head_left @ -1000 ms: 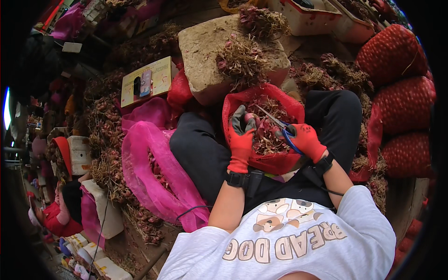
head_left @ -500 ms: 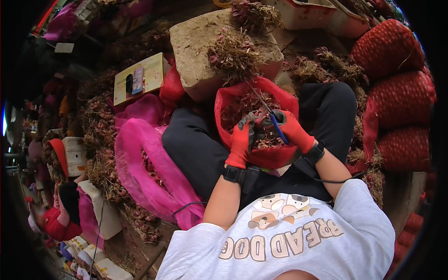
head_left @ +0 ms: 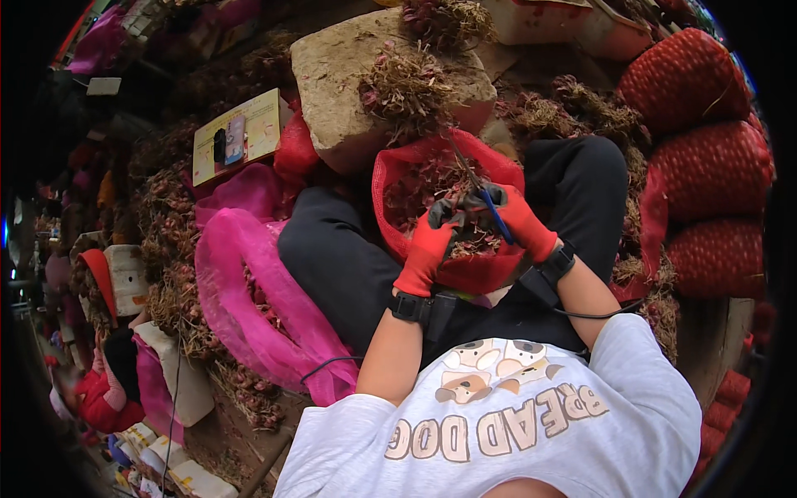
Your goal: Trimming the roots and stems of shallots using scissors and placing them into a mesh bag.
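Right hand (head_left: 519,219) grips one pair of scissors (head_left: 496,215) and left hand (head_left: 429,241) curls, hold unclear, over one red bag (head_left: 385,199).

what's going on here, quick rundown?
Gloved hands at work over an open red mesh bag of dry reddish scraps. The right hand holds blue-handled scissors; the left hand is close beside it, fingers curled, its contents too hidden to tell. Ahead, a bunch of bulbs with dry stalks lies on a pale block.
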`<state>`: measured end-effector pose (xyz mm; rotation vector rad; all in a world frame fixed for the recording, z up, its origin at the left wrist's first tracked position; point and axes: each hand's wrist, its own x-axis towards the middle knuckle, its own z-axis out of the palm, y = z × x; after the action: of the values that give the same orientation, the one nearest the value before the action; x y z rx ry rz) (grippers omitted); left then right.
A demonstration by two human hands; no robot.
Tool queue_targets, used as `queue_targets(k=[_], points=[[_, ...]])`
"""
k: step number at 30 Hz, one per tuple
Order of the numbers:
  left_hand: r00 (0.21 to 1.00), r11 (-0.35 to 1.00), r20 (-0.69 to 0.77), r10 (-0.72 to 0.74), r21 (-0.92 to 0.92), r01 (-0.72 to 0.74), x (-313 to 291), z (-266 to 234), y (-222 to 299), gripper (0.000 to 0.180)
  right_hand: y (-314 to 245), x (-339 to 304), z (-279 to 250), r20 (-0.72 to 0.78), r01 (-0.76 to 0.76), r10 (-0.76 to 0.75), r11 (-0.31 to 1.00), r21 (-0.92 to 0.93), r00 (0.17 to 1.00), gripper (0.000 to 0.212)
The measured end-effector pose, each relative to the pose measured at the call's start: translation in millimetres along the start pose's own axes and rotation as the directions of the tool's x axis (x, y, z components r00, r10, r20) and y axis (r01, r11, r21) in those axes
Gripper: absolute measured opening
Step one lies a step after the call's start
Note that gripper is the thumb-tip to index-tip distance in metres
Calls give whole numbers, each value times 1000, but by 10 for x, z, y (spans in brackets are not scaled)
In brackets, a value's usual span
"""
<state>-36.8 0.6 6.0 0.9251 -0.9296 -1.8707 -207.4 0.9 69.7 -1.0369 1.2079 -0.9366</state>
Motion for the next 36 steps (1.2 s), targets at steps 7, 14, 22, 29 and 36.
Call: queue_targets(k=[7, 14, 22, 29, 36], points=[[988, 987, 18, -152, -45, 152, 38, 27, -27, 27, 199, 48, 1, -105, 30, -23, 997, 66, 994, 15], [997, 924, 62, -34, 382, 8, -115, 215, 291, 45, 170, -26, 24, -113, -24, 21, 999, -26, 993, 16], [980, 646, -39, 193, 757, -97, -95, 136, -6, 35, 160, 29, 80, -165, 62, -132, 926, -374, 978, 23], [988, 415, 49, 144, 904, -105, -143, 239, 307, 36, 88, -32, 129, -246, -9, -177, 794, -608, 953, 25], [953, 123, -11, 302, 992, -28, -142, 302, 133, 24, 126, -16, 145, -150, 61, -183, 807, -588, 972, 25]])
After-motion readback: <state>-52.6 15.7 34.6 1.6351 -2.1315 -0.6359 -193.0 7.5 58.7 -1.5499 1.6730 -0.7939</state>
